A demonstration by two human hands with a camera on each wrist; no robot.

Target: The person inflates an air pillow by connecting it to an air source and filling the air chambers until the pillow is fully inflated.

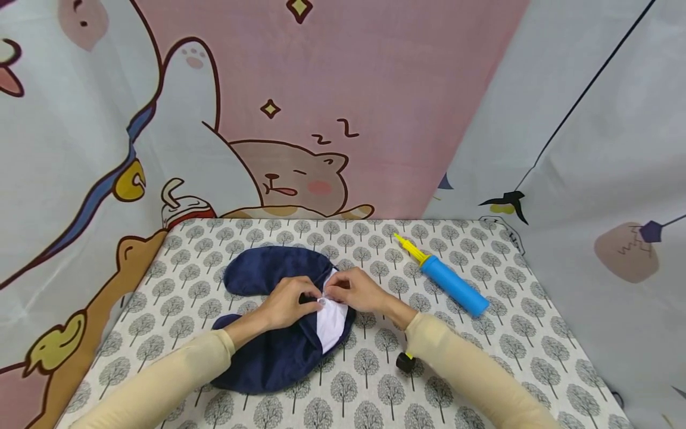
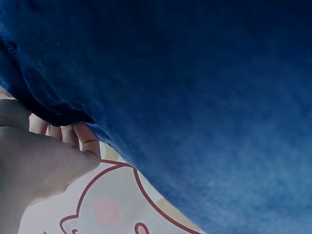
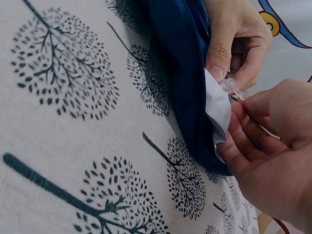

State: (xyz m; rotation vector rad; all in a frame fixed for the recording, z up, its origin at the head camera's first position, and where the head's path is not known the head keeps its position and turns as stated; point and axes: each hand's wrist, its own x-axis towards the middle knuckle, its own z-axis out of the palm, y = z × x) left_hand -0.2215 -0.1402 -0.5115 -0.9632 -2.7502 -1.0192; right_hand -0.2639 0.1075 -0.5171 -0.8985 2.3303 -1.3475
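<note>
A clear valve (image 3: pixel 226 84) stands on the white liner (image 1: pixel 331 328) showing at the bend of the navy neck pillow (image 1: pixel 268 363). It lies between the two hands, neither plainly nearer, its length running from one set of fingertips to the other. The left hand (image 1: pixel 291 304) pinches its base; the right hand (image 1: pixel 360 290), thumb and fingers closed, seems to grip its cap (image 3: pixel 241 95), partly covered from here. Right of the pillow lies a blue pump (image 1: pixel 454 286).

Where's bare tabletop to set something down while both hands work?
Bare patterned cloth lies right of the blue pump, out to the cloth edge, and left of the navy pillow, beyond the left sleeve. It's crowded at the white lining, where left hand and right hand work, and beside the right sleeve, where a black object sits.
</note>
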